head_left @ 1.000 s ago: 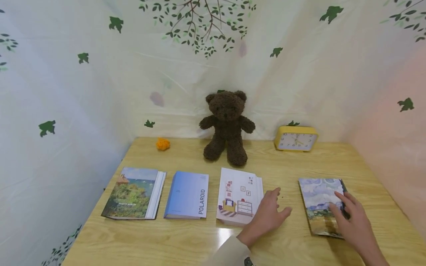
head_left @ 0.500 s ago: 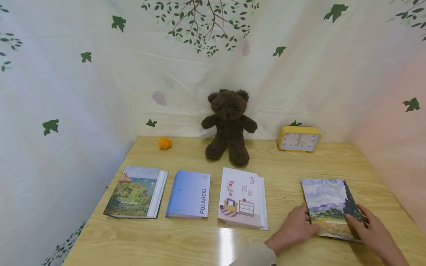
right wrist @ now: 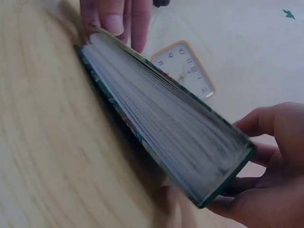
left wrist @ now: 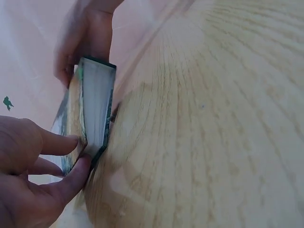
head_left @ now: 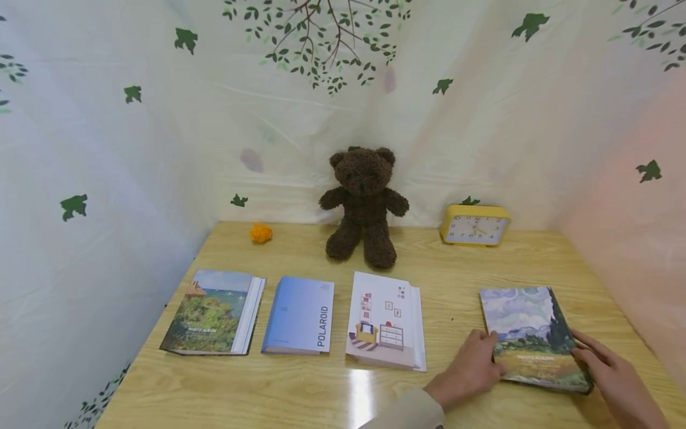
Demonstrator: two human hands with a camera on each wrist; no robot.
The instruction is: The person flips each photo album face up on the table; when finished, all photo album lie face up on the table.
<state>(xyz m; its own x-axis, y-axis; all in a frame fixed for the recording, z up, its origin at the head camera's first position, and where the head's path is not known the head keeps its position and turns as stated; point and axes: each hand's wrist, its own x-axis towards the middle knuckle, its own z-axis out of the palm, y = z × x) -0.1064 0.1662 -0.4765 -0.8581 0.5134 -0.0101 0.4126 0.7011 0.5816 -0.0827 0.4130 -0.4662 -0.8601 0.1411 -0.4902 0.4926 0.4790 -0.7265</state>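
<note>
A photo album (head_left: 527, 330) with a painted landscape cover lies at the right of the table. My left hand (head_left: 471, 368) pinches its near left edge; in the left wrist view the thumb (left wrist: 76, 178) is at the page edges and a finger lies on the cover. My right hand (head_left: 616, 375) grips the right edge, fingers above and below, as the right wrist view shows around the album's dark green spine end (right wrist: 228, 178). There, the album's near edge looks slightly raised over a shadow. The right hand's far fingers are partly hidden.
To the left lie a white album (head_left: 383, 316) with a furniture drawing, a blue POLAROID album (head_left: 300, 316) and another painted album (head_left: 214, 313). Behind stand a brown teddy bear (head_left: 364, 202), a yellow clock (head_left: 476, 226) and a small orange object (head_left: 261, 233).
My left hand has moved right, from beside the white album to the painted album's left edge. My right hand has shifted from above the cover to its right edge and taken hold.
</note>
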